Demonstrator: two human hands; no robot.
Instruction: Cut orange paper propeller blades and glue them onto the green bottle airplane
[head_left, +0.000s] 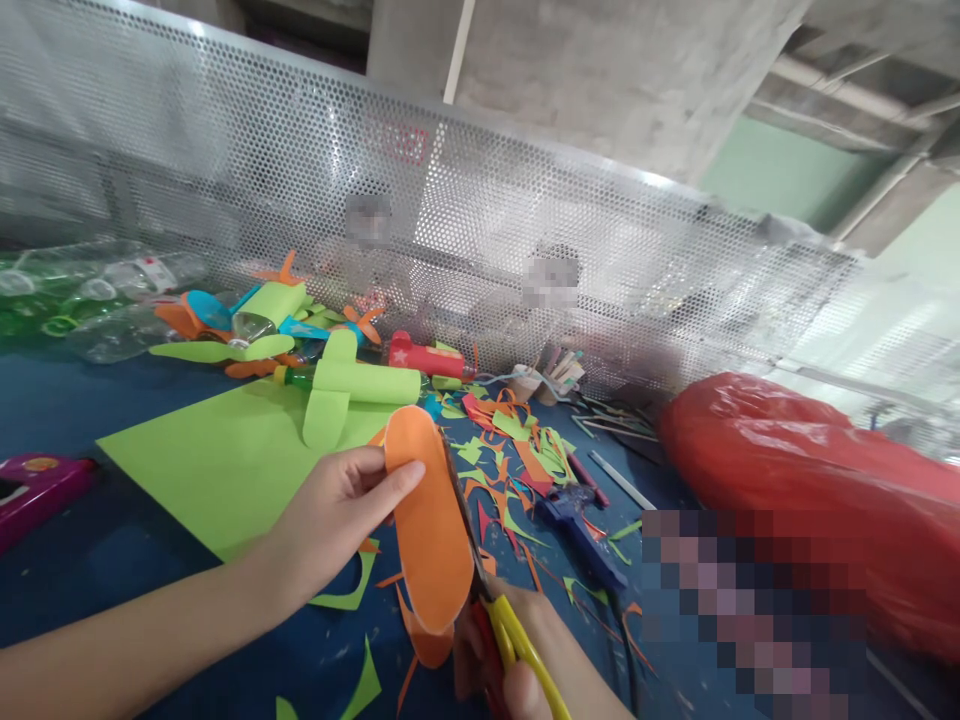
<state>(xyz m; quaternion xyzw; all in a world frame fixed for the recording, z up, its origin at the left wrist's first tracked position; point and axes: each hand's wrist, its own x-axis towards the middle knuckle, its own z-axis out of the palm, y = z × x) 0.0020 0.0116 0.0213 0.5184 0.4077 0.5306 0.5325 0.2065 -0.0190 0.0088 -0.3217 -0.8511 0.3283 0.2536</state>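
My left hand [364,500] pinches a long, rounded piece of orange paper [431,530] near its top, thumb in front. My right hand [517,640] grips scissors [517,640] with yellow and red handles. Their dark blades lie along the right edge of the orange paper. Below its lower end, another orange paper piece [429,648] shows. Under my left hand lies a large light green sheet [202,460]. At its far edge sits a bottle wrapped in green paper [367,383] with green wing shapes.
Colourful paper scraps [495,470] and a blue glue gun [581,535] lie to the right. A red plastic bag [810,480] bulges at far right. Clear bottles [112,290] stand back left, near a purple tool [41,490]. A perforated metal screen [480,220] runs behind.
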